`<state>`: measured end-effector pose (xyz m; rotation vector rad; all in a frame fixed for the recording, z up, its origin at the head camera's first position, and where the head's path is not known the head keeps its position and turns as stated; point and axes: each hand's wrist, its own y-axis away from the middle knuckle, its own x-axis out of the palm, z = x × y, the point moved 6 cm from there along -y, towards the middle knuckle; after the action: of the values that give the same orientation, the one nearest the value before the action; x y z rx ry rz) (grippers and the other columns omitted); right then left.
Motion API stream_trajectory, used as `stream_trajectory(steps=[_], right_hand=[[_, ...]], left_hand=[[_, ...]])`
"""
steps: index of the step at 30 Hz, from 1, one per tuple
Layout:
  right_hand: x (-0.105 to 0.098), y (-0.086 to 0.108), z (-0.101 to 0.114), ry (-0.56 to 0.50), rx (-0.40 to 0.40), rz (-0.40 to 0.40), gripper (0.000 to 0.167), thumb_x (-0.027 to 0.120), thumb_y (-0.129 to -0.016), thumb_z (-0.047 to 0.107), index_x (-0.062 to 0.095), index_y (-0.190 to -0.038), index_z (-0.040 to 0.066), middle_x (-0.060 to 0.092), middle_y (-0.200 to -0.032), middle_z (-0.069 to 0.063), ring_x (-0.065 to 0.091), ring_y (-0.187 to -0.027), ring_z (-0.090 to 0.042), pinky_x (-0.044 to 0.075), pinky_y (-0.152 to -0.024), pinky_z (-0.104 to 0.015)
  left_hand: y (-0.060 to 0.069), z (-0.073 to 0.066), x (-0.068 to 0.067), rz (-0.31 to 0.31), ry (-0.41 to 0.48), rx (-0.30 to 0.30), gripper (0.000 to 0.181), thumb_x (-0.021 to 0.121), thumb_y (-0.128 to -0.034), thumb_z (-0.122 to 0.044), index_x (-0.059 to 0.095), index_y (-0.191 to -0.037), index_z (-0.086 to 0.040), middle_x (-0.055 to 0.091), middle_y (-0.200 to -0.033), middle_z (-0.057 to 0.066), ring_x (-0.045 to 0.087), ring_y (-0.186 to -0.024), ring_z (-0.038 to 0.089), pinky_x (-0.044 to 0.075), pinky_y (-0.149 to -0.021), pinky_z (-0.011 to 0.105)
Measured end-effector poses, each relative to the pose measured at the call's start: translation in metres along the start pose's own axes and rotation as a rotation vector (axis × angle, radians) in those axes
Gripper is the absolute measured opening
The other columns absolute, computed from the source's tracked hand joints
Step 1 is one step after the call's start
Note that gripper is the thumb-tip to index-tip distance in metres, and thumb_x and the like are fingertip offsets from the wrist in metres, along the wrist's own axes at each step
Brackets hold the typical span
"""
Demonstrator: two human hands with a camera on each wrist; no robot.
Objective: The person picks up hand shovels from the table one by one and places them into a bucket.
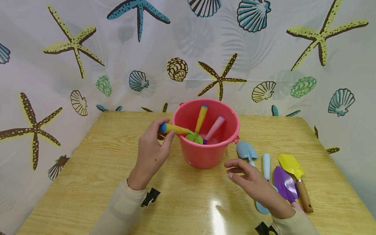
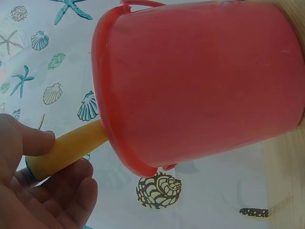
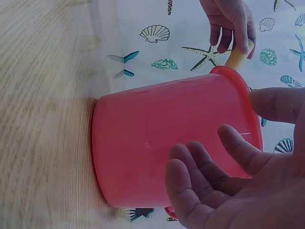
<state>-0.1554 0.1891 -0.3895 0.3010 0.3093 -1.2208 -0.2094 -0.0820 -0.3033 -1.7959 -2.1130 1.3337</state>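
Pinching yellow-handled green scoop (image 1: 180, 130) in left hand (image 1: 152, 148) over pink plastic bucket (image 1: 202, 155), with right hand (image 1: 249, 181) relaxed; risking a drop if loosened.

Pink bucket (image 1: 202, 156), left hand (image 1: 151, 152) holding likely scoop (image 1: 180, 130)

Both cream sleeves (image 1: 124, 206) have small, angular black pieces (image 1: 151, 197) alongside.

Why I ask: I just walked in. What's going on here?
A person's left hand holds a yellow-handled tool, its green end inside a pink bucket. A yellow handle and a pink handle stick up inside. The right hand, holding nothing, hovers near the bucket. A purple trowel, a yellow trowel and blue tools lie on the table.
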Motion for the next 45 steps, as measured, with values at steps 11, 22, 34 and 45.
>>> stream_trajectory(steps=[11,22,34,45], right_hand=[[0.0,0.0008,-0.0004,0.009,-0.004,-0.006,0.034,0.056,-0.101,0.02,0.054,-0.131,0.003,0.056,-0.133,-0.022,0.057,-0.122,-0.038,0.053,-0.088,-0.023],[-0.0011,0.002,0.0016,0.01,-0.012,-0.015,0.034,0.056,-0.101,0.019,0.053,-0.132,0.003,0.057,-0.132,-0.018,0.06,-0.117,-0.02,0.054,-0.088,-0.023],[-0.0013,0.0038,0.0037,-0.002,-0.032,-0.031,0.033,0.055,-0.102,0.017,0.053,-0.131,0.003,0.057,-0.13,-0.018,0.06,-0.11,-0.002,0.055,-0.087,-0.023],[-0.0011,0.0032,0.0027,0.004,-0.019,-0.033,0.034,0.056,-0.101,0.018,0.053,-0.131,0.002,0.057,-0.13,-0.018,0.06,-0.117,-0.024,0.054,-0.087,-0.023]], left_hand=[[0.0,-0.0015,0.0012,-0.002,-0.008,0.023,0.04,0.075,-0.0874,-0.009,0.06,-0.124,-0.003,0.07,-0.105,0.01,0.065,-0.081,0.02,0.06,-0.071,0.036],[0.0003,-0.0028,0.0047,0.016,-0.006,0.036,0.042,0.076,-0.0865,-0.008,0.06,-0.125,-0.002,0.069,-0.107,0.01,0.065,-0.082,0.021,0.06,-0.072,0.04],[0.001,-0.0041,0.0085,0.045,-0.029,0.011,0.043,0.075,-0.0878,-0.012,0.06,-0.127,-0.005,0.068,-0.116,0.01,0.065,-0.085,0.02,0.06,-0.074,0.034],[0.0024,-0.0041,0.0066,0.019,-0.017,0.035,0.033,0.071,-0.0901,-0.009,0.063,-0.122,-0.006,0.068,-0.116,0.009,0.063,-0.081,0.017,0.06,-0.073,0.036]])
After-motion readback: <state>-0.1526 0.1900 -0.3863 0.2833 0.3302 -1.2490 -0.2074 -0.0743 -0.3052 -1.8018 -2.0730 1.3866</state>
